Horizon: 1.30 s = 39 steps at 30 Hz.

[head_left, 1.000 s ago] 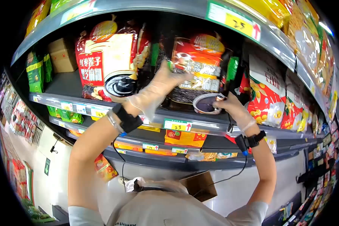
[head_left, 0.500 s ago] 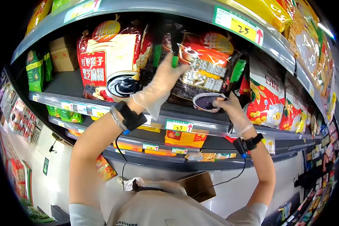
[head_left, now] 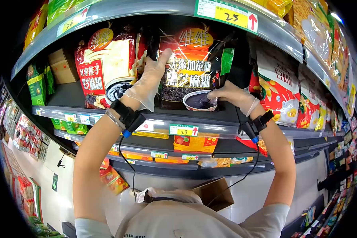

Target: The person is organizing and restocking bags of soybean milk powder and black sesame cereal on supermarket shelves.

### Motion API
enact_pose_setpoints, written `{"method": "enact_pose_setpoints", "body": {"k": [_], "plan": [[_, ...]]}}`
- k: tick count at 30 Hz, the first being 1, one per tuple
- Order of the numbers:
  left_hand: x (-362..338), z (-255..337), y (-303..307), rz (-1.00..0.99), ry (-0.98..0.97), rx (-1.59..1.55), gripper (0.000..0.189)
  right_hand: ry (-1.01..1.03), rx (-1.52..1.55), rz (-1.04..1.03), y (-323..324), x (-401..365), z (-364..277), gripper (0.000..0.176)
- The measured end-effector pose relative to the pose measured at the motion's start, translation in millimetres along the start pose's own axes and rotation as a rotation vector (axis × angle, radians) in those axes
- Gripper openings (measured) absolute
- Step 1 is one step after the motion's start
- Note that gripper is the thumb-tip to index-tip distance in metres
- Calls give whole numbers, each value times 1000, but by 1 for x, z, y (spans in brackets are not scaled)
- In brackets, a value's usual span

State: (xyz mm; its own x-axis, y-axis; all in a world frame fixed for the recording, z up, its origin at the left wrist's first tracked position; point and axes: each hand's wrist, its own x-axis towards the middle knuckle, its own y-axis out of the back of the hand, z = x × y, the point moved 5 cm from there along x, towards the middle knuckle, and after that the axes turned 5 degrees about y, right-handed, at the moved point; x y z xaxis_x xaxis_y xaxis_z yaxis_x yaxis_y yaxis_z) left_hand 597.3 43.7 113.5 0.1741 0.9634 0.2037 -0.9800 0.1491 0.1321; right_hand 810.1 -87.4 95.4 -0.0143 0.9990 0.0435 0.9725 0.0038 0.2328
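Note:
A dark bag of black sesame paste powder (head_left: 188, 75) with an orange panel stands upright on the shelf (head_left: 230, 115), its printed front towards me. My left hand (head_left: 148, 79), in a clear glove, grips the bag's left edge, with the thumb on the front. At the lower right corner, beside the printed bowl, my gloved right hand (head_left: 234, 95) pinches the bag; its far fingers are hidden behind it. Close to my left hand is a cream and red sesame paste bag (head_left: 107, 71), with more red packs partly showing behind it.
Red and white soy milk powder bags (head_left: 279, 91) stand to the right. On the left are a cardboard box (head_left: 63, 67) and green packs (head_left: 35, 79). The upper shelf edge (head_left: 158, 16) overhangs the bags. An open carton (head_left: 214, 192) sits on the floor; cables hang from both wrists.
The dark bag has shifted left, closer to the cream and red bag, and sits straighter. Both my hands have moved left with it. The view has shifted slightly.

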Motion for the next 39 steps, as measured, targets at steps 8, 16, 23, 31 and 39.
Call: {"method": "enact_pose_setpoints", "body": {"k": [8,16,23,31,39], "plan": [[39,-27,-3,-43,172,79,112,-3,-90,-306,23,19,1,36],[75,-64,-14,-164,319,-196,70,174,-163,-128,14,4,-17,16],[18,-21,-34,-233,229,-171,82,97,-185,-112,39,-4,-8,46],[-22,18,-38,-256,171,-3,108,-100,-249,-32,42,-19,4,39],[1,11,-24,-198,120,34,113,-36,-269,13,28,-28,2,48]]}}
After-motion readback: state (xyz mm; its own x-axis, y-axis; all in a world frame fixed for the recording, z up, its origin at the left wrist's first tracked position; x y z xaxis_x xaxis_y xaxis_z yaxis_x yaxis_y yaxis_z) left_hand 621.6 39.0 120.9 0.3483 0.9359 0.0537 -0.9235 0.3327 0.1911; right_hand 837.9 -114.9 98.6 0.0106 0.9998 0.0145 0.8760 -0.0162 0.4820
